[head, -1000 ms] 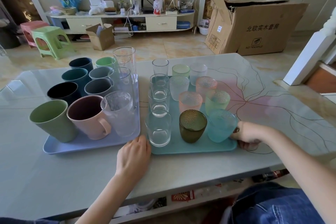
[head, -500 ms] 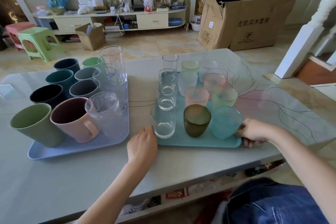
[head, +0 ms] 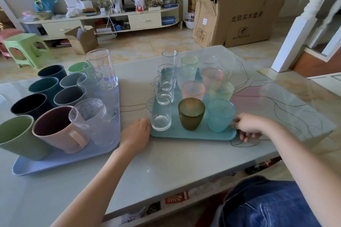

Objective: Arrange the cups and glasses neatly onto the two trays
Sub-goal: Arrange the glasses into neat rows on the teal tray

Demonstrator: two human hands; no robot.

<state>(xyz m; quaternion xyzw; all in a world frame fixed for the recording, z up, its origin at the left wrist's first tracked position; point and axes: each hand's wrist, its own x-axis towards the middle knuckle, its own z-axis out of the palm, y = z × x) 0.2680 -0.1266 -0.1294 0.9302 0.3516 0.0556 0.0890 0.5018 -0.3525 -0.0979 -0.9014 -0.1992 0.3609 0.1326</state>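
Desk (head: 184,162): pale glossy top with thin dark line drawing at the right; carries both trays side by side, a strip of bare top between them.
Teal tray (head: 193,133): right of centre; clear tumblers in a column along its left side, textured coloured glasses in two columns to their right.
Front row of teal tray: clear glass (head: 160,114), amber-green glass (head: 191,113), aqua glass (head: 220,115), all upright.
Lavender tray (head: 60,159): at the left; holds dark blue, teal and grey cups at the rear, a green cup (head: 17,137) and pink mug (head: 57,129) in front, frosted glasses along its right edge.
Left hand (head: 135,134): fingers curled loosely against the teal tray's near-left corner, beside the clear glass.
Right hand (head: 248,127): fingers curled around the teal tray's near-right corner, beside the aqua glass.
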